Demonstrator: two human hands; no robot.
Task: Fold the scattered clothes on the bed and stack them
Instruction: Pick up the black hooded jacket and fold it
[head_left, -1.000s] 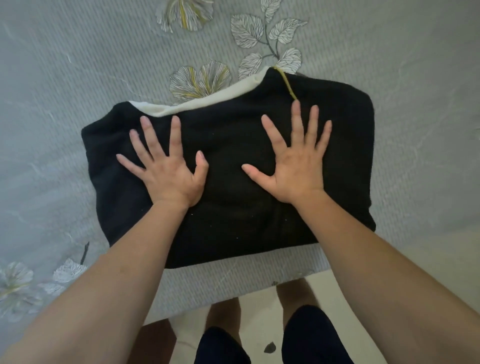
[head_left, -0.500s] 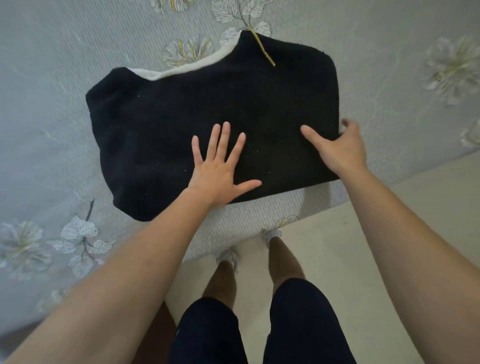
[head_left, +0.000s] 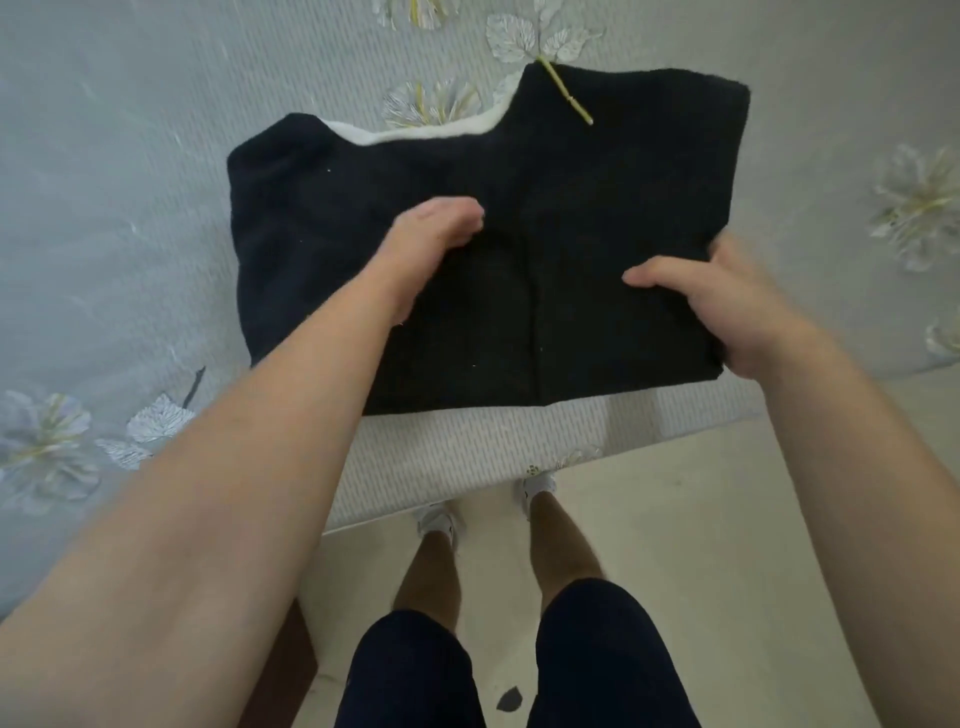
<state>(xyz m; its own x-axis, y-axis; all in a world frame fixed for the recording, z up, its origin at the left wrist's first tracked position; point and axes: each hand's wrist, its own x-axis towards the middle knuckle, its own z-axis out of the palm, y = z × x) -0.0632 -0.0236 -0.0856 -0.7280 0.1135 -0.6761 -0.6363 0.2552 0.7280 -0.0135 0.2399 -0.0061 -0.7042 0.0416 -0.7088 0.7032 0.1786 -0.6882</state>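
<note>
A folded black garment (head_left: 597, 197) lies near the bed's front edge. A white layer (head_left: 415, 136) peeks out along its far side, and a yellow-green cord (head_left: 566, 96) crosses its far corner. My left hand (head_left: 426, 244) presses down on the middle of the garment, its fingers pointing away. My right hand (head_left: 727, 306) grips the garment's right edge, thumb on top and fingers tucked under. That right side is raised slightly off the bed.
The bed (head_left: 130, 182) has a grey-blue cover printed with pale flowers and leaves. Its front edge runs just below the garment. Beyond it is a light floor (head_left: 727, 519), where my legs and white shoes (head_left: 436, 519) stand close to the bed.
Both hands first lay flat on the garment. The right hand slid to the right edge, took hold and now lifts it. The left hand moved to the centre and stays pressed there.
</note>
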